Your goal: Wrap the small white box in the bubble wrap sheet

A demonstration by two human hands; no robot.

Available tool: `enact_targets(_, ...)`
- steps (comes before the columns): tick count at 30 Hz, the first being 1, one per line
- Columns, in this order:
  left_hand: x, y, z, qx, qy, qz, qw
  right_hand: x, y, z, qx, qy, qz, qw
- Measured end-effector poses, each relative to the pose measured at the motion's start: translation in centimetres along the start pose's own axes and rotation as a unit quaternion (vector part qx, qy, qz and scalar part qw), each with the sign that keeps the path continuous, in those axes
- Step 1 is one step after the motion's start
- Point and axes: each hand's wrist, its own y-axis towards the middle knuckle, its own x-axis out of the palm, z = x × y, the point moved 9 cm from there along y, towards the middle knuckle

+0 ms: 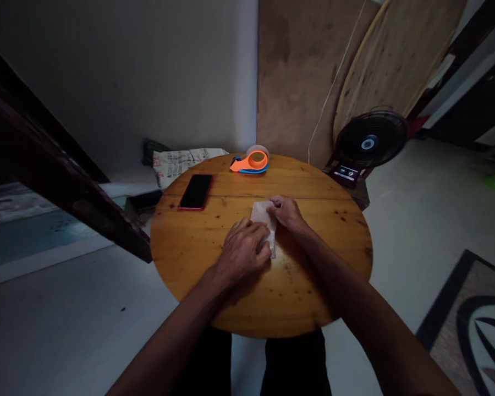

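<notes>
Ideally, the left hand (243, 246), fingers bent but grip unclear, steadies the pale sheet (260, 212) against the counter (190, 242) while the right hand (287, 213) pinches its far corner.

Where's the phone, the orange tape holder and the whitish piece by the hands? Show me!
Phone (196, 192): head view, middle of its dark screen.
Orange tape holder (244, 164): head view, its orange body beside the ring.
Whitish piece (261, 212): head view, its uncovered upper part.
</notes>
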Motion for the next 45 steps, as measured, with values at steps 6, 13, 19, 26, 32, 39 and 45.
enact_targets(6,0.2,-0.1,-0.1,-0.014,-0.007,-0.01,1.0,-0.1,-0.2,-0.6,0.009,-0.072,0.001,0.997)
enact_targets(13,0.2,-0.1,-0.1,-0.014,0.001,-0.008,1.0,-0.5,-0.5,-0.9,0.028,-0.081,0.016,0.996)
enact_targets(19,-0.1,0.0,0.0,-0.009,0.005,0.006,1.0,-0.6,-0.3,-1.2,-0.019,0.022,0.039,0.999)
enact_targets(26,0.0,-0.1,0.1,-0.007,0.012,0.004,1.0,0.4,-0.3,-0.8,0.029,0.224,-0.012,0.974)
enact_targets(32,0.1,-0.1,-0.1,-0.01,0.01,-0.001,1.0,0.0,-1.2,-1.3,0.06,0.286,-0.043,0.955)
enact_targets(39,0.0,-0.2,0.0,-0.01,0.004,0.004,1.0,0.6,-1.9,-1.1,0.094,0.251,-0.087,0.959)
enact_targets(45,-0.3,-0.3,0.0,-0.002,0.017,0.022,1.0,1.3,-1.7,-1.0,0.083,0.273,-0.047,0.957)
